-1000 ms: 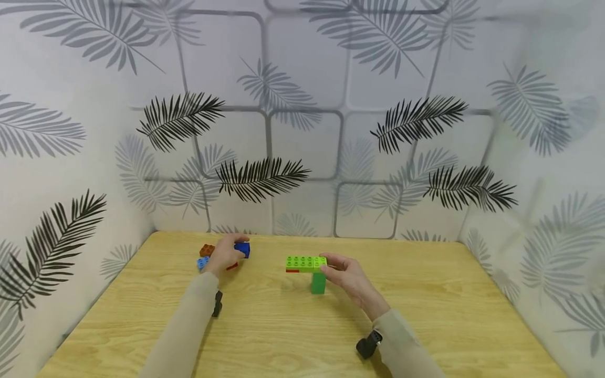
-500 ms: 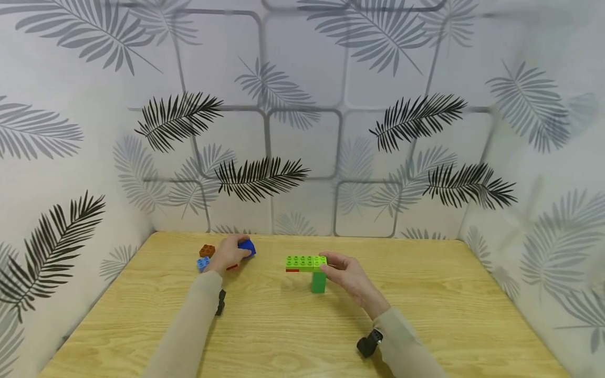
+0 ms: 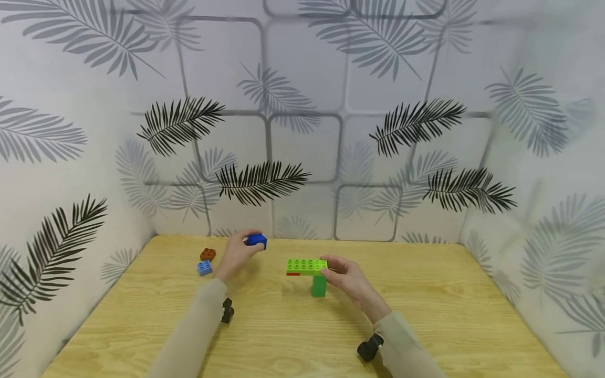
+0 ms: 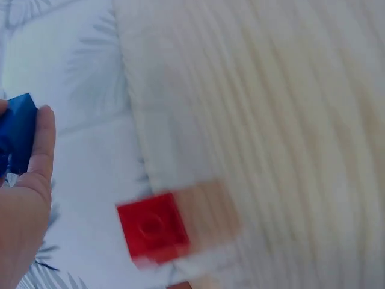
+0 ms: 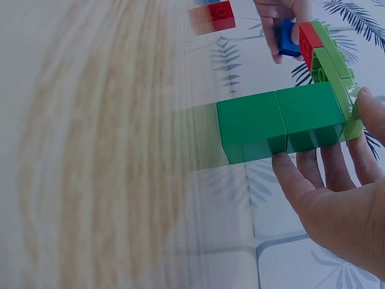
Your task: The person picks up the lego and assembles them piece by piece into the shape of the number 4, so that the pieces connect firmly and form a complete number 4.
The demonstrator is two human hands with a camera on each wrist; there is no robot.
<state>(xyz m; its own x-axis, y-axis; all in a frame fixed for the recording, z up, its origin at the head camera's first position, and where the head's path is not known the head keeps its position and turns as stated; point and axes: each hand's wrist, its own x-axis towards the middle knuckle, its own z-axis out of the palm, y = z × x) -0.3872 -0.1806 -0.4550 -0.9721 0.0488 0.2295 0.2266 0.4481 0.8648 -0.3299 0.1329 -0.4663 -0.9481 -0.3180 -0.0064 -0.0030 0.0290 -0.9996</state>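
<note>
My left hand [image 3: 235, 255] pinches a blue brick [image 3: 257, 240] between thumb and fingers, raised over the back of the table. The left wrist view shows only part of that blue brick [image 4: 19, 132]. With thumb and fingers, my right hand [image 3: 353, 283] grips a brick structure. Its upright column is two stacked dark green bricks [image 5: 252, 126], standing on the table. Lime green bricks [image 3: 304, 266] lie across the top and jut out to the left. A red brick [image 5: 308, 43] is fixed under their free end.
On the table's left side are a brown brick [image 3: 208, 254] and a light blue brick [image 3: 205, 268]. A loose red brick [image 4: 155, 229] stands on the table, hidden behind my left hand in the head view. A patterned wall [image 3: 302, 205] rises behind the table.
My left hand has lifted the blue brick and moved it to the right, away from the loose bricks. The right hand and the structure have stayed in place.
</note>
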